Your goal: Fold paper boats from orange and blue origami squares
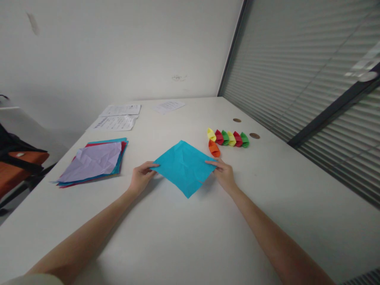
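Sitting at far left, off the table (181,245): a chair (23,168) with an orange seat, partly out of view. Next, on the table's left side, a stack of sheets (92,160), loosely squared, a creased lilac one on top, blue and red edges showing beneath. Behind it, toward the wall (118,47), two printed papers (114,122), close together.

Left hand (141,177): thumb and fingers pinching the left corner of a blue sheet (184,168). Farther back, a third printed paper (169,107), lying alone.

Blue sheet: mid-table, between the hands, turned as a diamond, one corner toward the person. Creases across it; small nick on the lower right edge. Shadow under it; looks lifted off the table.

Right hand (225,174): pinching the right corner, fingertips over the edge. Just beyond it, an orange piece (214,149) of folded paper, near the left end of a folded row (231,139): yellow, red, green, yellow, red, green. Two brown discs (254,135) by the table's right edge. Blinds (297,59) at far right.
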Available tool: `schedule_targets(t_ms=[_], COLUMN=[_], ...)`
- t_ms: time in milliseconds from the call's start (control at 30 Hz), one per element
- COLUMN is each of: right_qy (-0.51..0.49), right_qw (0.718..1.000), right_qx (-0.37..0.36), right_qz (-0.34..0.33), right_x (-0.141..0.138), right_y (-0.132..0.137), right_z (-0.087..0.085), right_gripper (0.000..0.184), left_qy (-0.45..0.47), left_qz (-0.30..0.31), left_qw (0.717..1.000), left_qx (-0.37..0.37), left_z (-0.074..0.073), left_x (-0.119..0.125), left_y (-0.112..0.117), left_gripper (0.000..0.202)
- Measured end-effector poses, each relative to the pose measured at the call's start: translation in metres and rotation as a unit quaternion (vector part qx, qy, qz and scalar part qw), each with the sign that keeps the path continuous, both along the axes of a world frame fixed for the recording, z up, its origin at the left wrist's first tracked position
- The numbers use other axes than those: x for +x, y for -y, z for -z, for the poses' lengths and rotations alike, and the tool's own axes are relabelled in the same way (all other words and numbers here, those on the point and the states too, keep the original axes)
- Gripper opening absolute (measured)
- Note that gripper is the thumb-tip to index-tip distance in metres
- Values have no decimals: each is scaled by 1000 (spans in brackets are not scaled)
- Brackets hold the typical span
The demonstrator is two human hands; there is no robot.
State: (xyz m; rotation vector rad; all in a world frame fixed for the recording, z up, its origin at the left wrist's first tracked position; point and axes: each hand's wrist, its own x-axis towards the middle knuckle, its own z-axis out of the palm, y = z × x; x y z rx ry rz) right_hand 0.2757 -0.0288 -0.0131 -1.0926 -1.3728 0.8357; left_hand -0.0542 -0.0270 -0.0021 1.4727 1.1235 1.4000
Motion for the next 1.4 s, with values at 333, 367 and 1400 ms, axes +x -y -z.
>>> schedule_targets(t_ms=[333, 367, 1400], right_qy=[-81, -84, 82], right_qw=[993, 992, 983], right_qx=[-75, -75, -8], right_qz=[-52, -54, -165], right_x=[-2, -1, -47], right_y=[2, 2, 25], right_z=[-11, -10, -15], right_gripper=[20, 20, 29], left_qy=[22, 20, 222], left_qz=[-13, -12, 155], left_qw=[999, 999, 936], left_qx=[-36, -34, -225], left_z=[-2, -2, -5], left_x=[2, 2, 41], left_y=[1, 1, 32], left_gripper=[30, 28, 55])
